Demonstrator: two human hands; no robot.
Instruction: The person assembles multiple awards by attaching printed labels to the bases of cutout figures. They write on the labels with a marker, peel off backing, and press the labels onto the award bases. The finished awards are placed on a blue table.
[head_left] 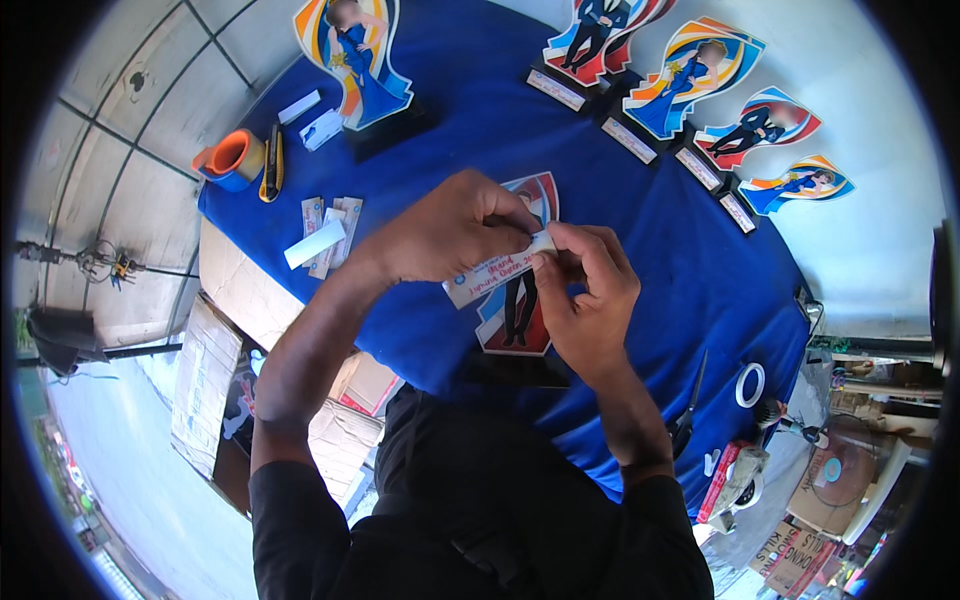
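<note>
In front of me, my left hand (455,230) and my right hand (595,290) meet over a cut-out trophy plaque. Both are closed, pinching the right end of a white printed label strip (490,283) between thumbs and fingers. A short white piece curls up at that end; whether it is the strip's backing I cannot tell. Below the strip is the trophy plaque (519,315), with a dark-suited figure on red, white and blue, partly hidden by my hands. Its black base (515,371) is at the end nearest me.
More trophies (690,75) stand along the far right, another (355,65) at far left. Loose label strips (330,240), a yellow-black cutter (272,165) and an orange-and-blue round container (232,160) lie left on the blue cloth. Scissors (688,415) and a white tape roll (750,385) lie right.
</note>
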